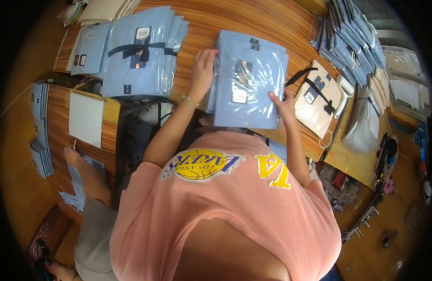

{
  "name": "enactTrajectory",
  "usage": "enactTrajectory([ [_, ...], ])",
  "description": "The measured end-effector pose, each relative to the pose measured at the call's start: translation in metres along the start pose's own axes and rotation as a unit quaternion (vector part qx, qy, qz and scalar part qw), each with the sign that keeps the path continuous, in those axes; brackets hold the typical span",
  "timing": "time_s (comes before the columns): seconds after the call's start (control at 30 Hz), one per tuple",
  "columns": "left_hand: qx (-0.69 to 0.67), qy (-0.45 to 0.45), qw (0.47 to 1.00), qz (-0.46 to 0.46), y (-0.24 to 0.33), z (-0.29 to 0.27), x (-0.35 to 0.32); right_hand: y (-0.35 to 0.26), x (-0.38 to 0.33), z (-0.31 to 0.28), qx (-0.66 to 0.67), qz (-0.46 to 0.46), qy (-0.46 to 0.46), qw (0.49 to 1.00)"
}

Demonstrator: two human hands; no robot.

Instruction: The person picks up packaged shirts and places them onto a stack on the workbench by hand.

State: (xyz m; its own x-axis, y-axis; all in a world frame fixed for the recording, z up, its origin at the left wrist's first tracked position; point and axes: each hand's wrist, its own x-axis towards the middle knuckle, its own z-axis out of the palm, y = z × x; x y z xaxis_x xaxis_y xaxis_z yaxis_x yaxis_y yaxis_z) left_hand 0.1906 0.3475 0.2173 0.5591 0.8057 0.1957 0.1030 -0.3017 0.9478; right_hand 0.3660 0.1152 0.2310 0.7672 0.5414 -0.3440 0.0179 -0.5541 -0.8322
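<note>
A stack of folded blue shirts in clear plastic bags (258, 89) lies on the wooden table in front of me, dark tags showing through the top bag. My left hand (204, 70) is closed against the stack's left edge, its fingers bent near the upper corner. At the lower right edge my right hand (284, 107) grips the stack, thumb on top and the other fingers partly hidden. Just right of that hand sits a beige bagged shirt (316, 105) with a loose black ribbon (302, 75) across it.
Blue bagged shirts tied with a black ribbon bow (137, 75) lie at the left. More blue stacks (349, 42) stand far right, near clear plastic bags (363, 124). A white handheld tool (343, 96) lies beside the beige shirt. Another person's hand (73, 154) works at the left table.
</note>
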Motion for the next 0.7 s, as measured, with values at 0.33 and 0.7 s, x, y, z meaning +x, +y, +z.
enactTrajectory([
  [0.33, -0.104, -0.146, 0.95, -0.255, -0.059, 0.008, 0.017, 0.023, -0.035, -0.145, 0.362, 0.234, -0.014, 0.902],
  [0.7, 0.1, -0.001, 0.991, -0.091, 0.068, -0.082, 0.048, -0.042, -0.02, -0.209, 0.373, -0.013, 0.051, 0.926],
])
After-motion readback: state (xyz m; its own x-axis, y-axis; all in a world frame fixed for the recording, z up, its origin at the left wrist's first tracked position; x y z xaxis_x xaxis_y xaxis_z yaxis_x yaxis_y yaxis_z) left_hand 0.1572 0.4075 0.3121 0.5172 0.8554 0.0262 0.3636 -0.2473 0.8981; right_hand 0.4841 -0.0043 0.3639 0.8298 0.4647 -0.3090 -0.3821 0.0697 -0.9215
